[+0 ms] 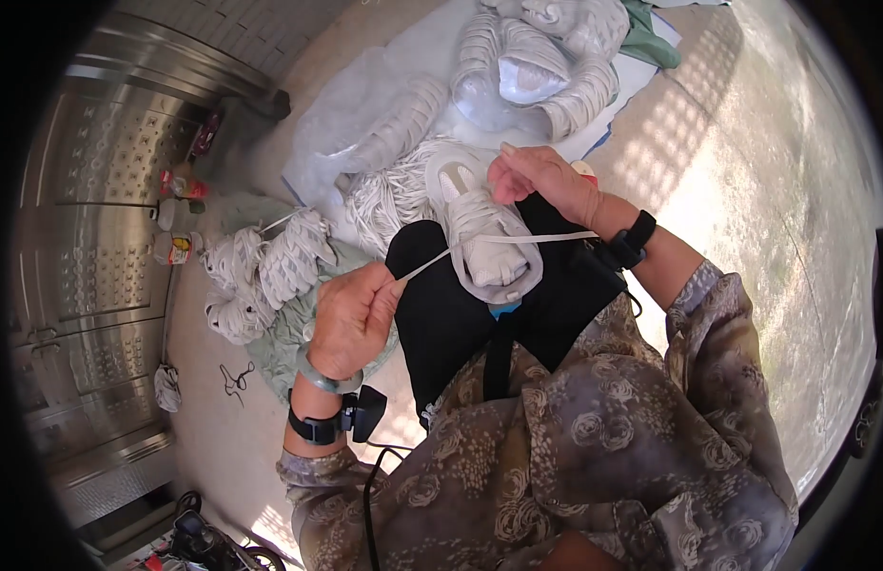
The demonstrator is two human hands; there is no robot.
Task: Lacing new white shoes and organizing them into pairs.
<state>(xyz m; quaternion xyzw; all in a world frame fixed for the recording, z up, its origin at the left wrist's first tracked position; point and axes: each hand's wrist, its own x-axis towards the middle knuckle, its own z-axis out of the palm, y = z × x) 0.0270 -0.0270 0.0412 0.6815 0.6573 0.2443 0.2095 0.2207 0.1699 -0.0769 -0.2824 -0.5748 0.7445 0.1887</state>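
A white lace-up shoe rests over the black cloth on my lap, its opening toward me. My left hand is closed, pinching a flat white shoelace that stretches down and left from the shoe. On the other side, my right hand is held above and right of the shoe with its fingers curled in. A second stretch of lace runs tight from the shoe to the heel of that hand; the exact grip is hidden behind the hand.
A heap of loose white laces lies beyond the shoe. Behind it, stacked pale shoe parts sit on plastic sheeting. Laced white shoes lie on green cloth at left, near black scissors on the floor. A metal door stands at left.
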